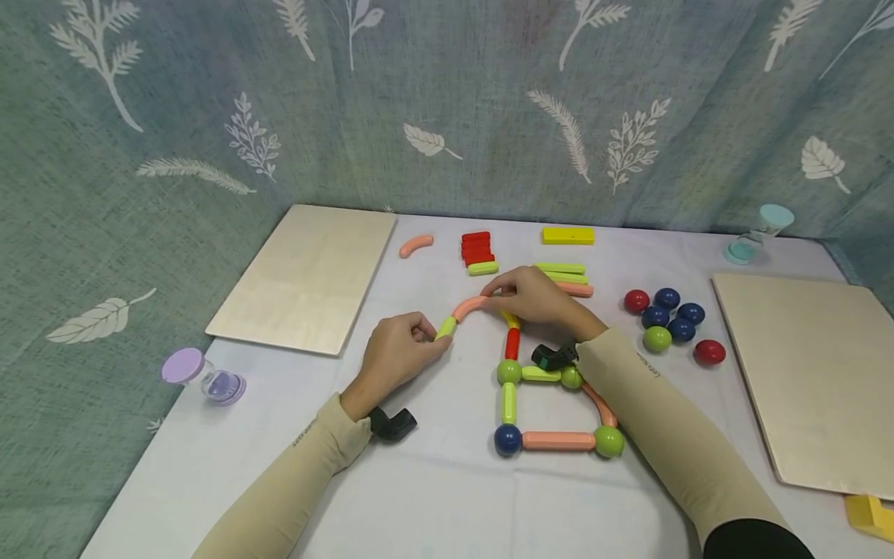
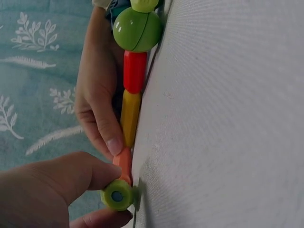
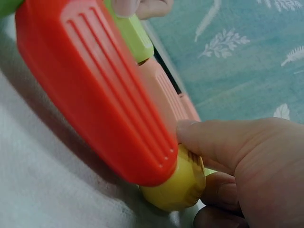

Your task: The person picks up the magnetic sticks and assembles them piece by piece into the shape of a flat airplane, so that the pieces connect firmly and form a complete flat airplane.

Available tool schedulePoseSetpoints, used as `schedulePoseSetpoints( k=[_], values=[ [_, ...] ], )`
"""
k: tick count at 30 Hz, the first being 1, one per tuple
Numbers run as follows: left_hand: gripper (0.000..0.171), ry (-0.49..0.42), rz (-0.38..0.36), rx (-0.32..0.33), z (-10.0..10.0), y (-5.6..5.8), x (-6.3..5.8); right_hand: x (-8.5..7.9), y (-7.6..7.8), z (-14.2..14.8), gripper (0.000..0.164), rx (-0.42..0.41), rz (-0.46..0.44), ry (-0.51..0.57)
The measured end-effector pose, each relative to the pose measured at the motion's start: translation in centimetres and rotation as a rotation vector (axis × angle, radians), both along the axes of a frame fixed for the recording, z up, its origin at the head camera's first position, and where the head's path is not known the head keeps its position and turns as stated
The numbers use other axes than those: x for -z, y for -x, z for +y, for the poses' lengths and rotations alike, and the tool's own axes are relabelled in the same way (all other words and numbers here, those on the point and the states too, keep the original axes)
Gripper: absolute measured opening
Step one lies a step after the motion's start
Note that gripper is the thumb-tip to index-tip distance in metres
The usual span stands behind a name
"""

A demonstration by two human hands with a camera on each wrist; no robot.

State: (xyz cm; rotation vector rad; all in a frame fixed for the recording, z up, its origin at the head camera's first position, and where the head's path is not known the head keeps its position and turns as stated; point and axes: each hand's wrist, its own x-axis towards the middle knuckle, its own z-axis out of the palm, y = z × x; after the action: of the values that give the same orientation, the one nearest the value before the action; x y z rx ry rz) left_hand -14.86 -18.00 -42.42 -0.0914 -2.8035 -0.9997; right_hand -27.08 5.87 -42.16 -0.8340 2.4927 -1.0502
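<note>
Being pinched between thumb and finger of the left hand [image 1: 398, 349], a short light green rod [image 1: 445, 328] is set end to end with a salmon curved rod [image 1: 468, 307], around the middle of the table. The other end of this curved piece is clamped by the fingers of the right hand [image 1: 534, 295], where it is met by a yellow rod [image 1: 513, 319]. Next in the line, a red rod [image 1: 513, 344] and a green ball [image 1: 510, 372] are joined, the ball being placed at one corner of a four-sided frame [image 1: 559, 441].

In the left wrist view, a grey-blue disc [image 2: 117, 195] is revealed in the end of the light green rod (from the head camera it is not seen). In the right wrist view, long grooves [image 3: 114, 90] are shown along the red rod.

The table is covered with a white cloth [image 1: 433, 497]. A left wooden board [image 1: 303, 279] and a right wooden board [image 1: 803, 380] are laid at the sides, with a lilac hourglass [image 1: 209, 378] and a turquoise hourglass [image 1: 757, 234] near them. Behind, everything is enclosed by a grey-green curtain [image 1: 447, 101], printed with white leaves.
</note>
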Motion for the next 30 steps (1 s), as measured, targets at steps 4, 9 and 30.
schedulePoseSetpoints(
  k=[4,9,30],
  values=[
    [0.026,0.012,-0.029,0.009,0.1,0.1,-0.1,0.2,0.0,0.0,0.025,0.006,0.02,0.001],
    [0.02,0.081,-0.061,0.058,-1.0,0.4,-1.1,0.3,-0.1,0.0,0.024,0.015,0.022,0.006],
    [0.058,0.348,-0.218,0.038,-0.5,0.1,-2.8,0.2,-0.3,-0.7,0.025,-0.087,0.062,0.054]
  ],
)
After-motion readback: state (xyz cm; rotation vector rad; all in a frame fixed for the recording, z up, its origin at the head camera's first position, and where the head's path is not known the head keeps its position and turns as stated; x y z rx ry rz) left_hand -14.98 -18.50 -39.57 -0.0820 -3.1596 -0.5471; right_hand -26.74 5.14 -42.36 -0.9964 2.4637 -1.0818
